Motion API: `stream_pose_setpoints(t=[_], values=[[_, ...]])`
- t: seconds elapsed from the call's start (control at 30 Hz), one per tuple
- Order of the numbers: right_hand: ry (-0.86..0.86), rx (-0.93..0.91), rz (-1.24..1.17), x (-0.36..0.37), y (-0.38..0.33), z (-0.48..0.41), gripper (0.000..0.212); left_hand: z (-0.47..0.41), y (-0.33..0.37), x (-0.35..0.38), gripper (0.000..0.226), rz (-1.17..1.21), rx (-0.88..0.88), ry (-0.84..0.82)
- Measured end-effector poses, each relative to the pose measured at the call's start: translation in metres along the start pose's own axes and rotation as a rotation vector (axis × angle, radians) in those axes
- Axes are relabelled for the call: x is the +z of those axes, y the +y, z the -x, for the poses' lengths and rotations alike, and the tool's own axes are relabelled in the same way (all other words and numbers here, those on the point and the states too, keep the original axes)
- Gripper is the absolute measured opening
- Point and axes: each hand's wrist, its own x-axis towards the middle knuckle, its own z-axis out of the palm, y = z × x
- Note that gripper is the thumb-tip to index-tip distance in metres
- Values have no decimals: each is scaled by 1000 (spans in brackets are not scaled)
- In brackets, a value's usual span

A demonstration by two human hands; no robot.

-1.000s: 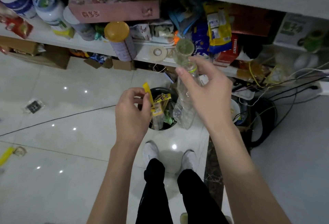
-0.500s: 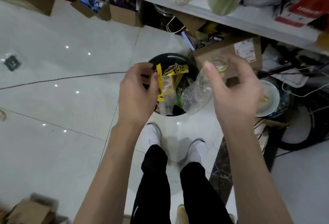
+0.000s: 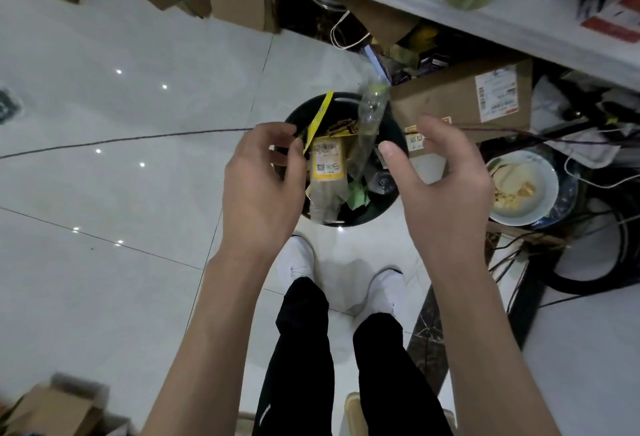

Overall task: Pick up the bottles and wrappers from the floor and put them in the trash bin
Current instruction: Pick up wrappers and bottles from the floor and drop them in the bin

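A round black trash bin point(image 3: 393, 203) stands on the white tile floor in front of my feet, with wrappers and green scraps inside. My left hand point(image 3: 259, 186) is above its left rim and pinches a yellow and clear wrapper point(image 3: 325, 172) that hangs over the bin. A clear plastic bottle point(image 3: 370, 123) with a green neck ring is in the air over the bin, free of my fingers. My right hand point(image 3: 443, 186) hovers over the bin's right side, fingers spread and holding nothing.
A cardboard box point(image 3: 464, 99) sits just right of the bin under a cluttered shelf point(image 3: 519, 26). A plate with food scraps point(image 3: 523, 189) and tangled cables point(image 3: 588, 227) lie at the right. A black cable point(image 3: 121, 141) crosses the floor. Another wrapper point(image 3: 7, 106) lies at the far left.
My right hand has let go of the clear bottle, which now drops toward the bin. My left hand still holds the yellow wrapper over the bin. The view has tilted further down.
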Motion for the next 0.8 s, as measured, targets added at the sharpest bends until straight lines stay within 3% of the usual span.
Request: stream_pose_setpoints(t=[0.37, 0.8], values=[[-75, 33, -49, -55, -66, 24, 42, 42, 57, -45, 16, 56, 39, 61], [-126, -347, -78, -184, -236, 65, 32, 153, 213, -179, 17, 68, 203, 271]])
